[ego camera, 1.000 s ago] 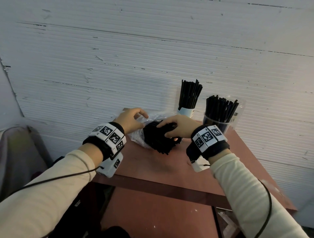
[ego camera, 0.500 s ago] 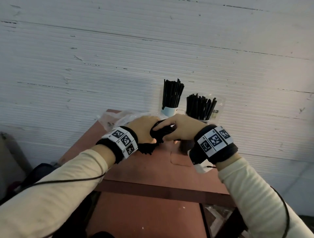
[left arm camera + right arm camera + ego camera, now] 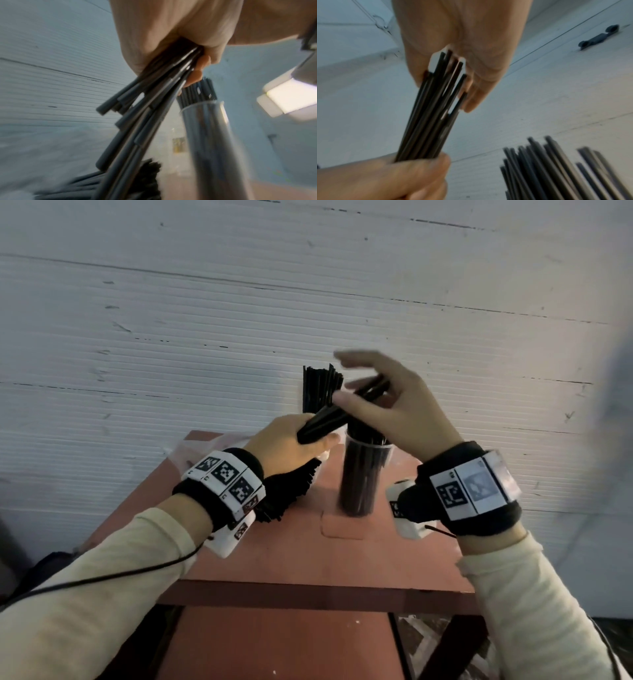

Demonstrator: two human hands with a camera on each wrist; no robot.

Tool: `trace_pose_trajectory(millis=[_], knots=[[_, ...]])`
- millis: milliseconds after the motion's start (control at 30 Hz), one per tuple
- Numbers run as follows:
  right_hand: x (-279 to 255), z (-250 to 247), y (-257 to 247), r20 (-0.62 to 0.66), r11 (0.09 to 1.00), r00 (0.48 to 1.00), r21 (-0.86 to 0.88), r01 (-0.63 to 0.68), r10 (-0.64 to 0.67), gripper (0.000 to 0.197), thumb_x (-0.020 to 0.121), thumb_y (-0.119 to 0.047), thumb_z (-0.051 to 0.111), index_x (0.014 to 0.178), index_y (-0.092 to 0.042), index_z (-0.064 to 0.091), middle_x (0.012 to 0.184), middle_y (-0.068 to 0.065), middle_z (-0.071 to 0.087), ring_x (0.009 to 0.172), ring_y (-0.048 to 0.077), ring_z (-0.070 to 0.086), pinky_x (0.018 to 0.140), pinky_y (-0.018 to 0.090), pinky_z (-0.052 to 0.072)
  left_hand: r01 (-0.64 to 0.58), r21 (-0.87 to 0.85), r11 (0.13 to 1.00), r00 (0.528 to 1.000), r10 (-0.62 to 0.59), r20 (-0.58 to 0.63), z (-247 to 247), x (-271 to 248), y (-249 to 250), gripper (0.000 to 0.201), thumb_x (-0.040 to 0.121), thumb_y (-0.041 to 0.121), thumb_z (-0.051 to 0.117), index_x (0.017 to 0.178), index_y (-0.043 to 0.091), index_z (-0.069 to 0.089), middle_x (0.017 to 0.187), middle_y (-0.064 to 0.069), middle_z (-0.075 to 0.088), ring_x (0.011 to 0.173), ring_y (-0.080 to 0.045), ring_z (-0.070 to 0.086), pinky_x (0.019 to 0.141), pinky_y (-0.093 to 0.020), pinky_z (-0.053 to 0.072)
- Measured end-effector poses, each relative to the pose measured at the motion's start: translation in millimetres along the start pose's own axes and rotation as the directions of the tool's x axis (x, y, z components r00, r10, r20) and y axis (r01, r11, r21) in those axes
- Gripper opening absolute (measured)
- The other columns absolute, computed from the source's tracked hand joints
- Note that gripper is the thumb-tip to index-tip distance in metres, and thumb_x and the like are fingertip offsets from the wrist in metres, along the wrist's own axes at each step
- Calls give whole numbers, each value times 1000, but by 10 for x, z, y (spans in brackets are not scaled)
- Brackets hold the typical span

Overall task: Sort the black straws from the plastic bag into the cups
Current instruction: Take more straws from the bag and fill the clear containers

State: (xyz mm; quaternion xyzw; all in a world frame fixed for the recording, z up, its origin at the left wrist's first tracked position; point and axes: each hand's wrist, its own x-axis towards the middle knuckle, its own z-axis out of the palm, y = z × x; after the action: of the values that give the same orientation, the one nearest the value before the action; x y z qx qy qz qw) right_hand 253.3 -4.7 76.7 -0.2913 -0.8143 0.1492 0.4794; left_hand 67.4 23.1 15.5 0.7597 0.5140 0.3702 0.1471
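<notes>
My left hand (image 3: 289, 441) grips the lower end of a bundle of black straws (image 3: 346, 409) that slants up to the right, above the clear cup (image 3: 364, 474) full of straws. My right hand (image 3: 394, 402) is spread, with its palm against the bundle's upper ends and its thumb touching the side. The right wrist view shows the straw ends (image 3: 450, 70) against my flat right hand (image 3: 462, 40), with the left hand (image 3: 393, 175) clenched below. In the left wrist view the bundle (image 3: 137, 115) hangs beside the cup (image 3: 205, 128). The plastic bag (image 3: 205, 445) lies behind my left wrist.
A second cup of straws (image 3: 320, 388) stands against the white ribbed wall (image 3: 171, 337). Loose straws (image 3: 291, 491) fan out of the bag onto the small red-brown table (image 3: 308, 553), whose front edge is near my forearms.
Both hands have left the bag. My left hand lifted a bundle of straws up and right over the clear cup, and my right hand let go and spread against its ends.
</notes>
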Motion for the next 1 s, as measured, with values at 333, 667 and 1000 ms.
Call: trace_pose_trajectory(millis=[333, 667, 1000], knots=[[94, 204, -11, -31, 965, 994, -246, 94, -105, 24, 95, -17, 54, 116, -13, 66, 113, -6, 65, 101, -1, 57, 88, 7, 41, 96, -492, 865, 982, -2, 189, 385, -52, 208, 24, 88, 25, 69, 79, 3, 66, 75, -15, 67, 73, -18, 64, 81, -29, 52], [-52, 358, 280, 112, 953, 987, -268, 138, -112, 37, 91, -28, 62, 127, -19, 59, 130, -1, 54, 124, 10, 48, 108, 30, 35, 157, -623, 767, 981, -47, 189, 445, -128, 162, 10, 87, 3, 65, 97, 4, 64, 84, -4, 67, 79, -18, 59, 74, -30, 52], [-219, 404, 316, 135, 961, 989, -257, 102, -69, 30, 90, -22, 64, 119, -17, 62, 119, -5, 62, 111, 5, 51, 101, 20, 33, 370, -394, 841, 863, -154, 482, 621, -220, -133, 21, 84, 24, 74, 90, 5, 69, 91, -6, 70, 100, -22, 65, 102, -36, 47]])
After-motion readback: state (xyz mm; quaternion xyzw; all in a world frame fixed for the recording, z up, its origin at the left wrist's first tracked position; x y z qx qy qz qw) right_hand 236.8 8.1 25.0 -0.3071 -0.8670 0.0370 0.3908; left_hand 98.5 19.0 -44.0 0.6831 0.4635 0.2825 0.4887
